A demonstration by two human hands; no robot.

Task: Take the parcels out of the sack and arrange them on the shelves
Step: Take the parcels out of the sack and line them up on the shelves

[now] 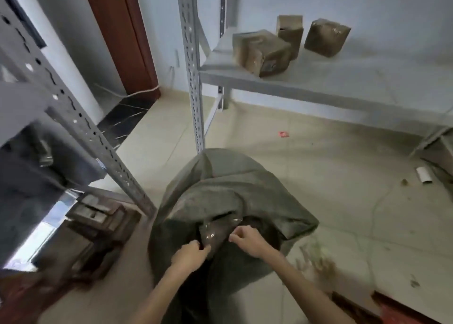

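A grey-green sack (220,191) stands on the tiled floor in front of me, its mouth open toward me. In the mouth sits a brown parcel (215,233) wrapped in shiny tape. My left hand (190,252) grips the parcel's near left side with curled fingers. My right hand (246,240) holds its right side, fingers curled over the top. Three brown parcels stand on the grey metal shelf (318,78) at the upper right: one at the front left (261,51), one behind it (290,33), one to the right (326,36).
A perforated shelf upright (193,73) rises just behind the sack. A second rack (81,122) slants on the left with dark boxes (98,223) below it. Scraps and a white roll (424,175) litter the floor on the right. A brown door frame (122,36) stands behind.
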